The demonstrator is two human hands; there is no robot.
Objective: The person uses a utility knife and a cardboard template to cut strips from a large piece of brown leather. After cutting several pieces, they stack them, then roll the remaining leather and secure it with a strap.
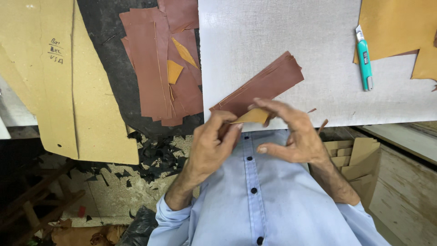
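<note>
Both hands pinch one small tan leather scrap (251, 116) at the near edge of the white worktop (318, 54): left hand (210, 145) and right hand (291, 132) each grasping it. One brown strip stack (261, 86) lies just beyond the scrap; one teal utility knife (364, 58) well right.

White board (327, 68) lies open between the brown strips (264, 86) and the teal knife (364, 58)

tan leather scrap (251, 117), pinched flat, above brown strips (264, 86)
</note>
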